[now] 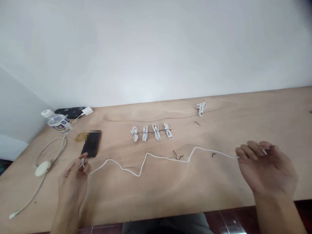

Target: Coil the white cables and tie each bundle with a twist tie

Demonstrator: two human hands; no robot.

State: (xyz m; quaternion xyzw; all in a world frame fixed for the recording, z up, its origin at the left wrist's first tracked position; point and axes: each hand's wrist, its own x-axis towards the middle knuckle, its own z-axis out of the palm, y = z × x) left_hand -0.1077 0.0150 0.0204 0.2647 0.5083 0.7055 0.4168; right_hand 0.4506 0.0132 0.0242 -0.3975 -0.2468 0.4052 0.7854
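A thin white cable (168, 158) stretches in a loose zigzag across the table between my two hands. My left hand (74, 180) is closed on one end of it, with a white plug showing at the fingertips. At the right, my right hand (266, 169) has its fingers curled round the other end, palm turned up. Beyond the cable lies a row of several coiled white cables (156, 132), each bound with a dark twist tie. Loose dark twist ties (179, 156) lie beside the stretched cable.
Another coiled white cable (201, 109) is at the back right. On the left are a black phone (92, 144), a plastic bottle (58, 123), a white adapter (87, 111), dark flat devices (75, 112), and a thicker white cord with an oval switch (43, 168). A wall (156, 52) rises behind the table.
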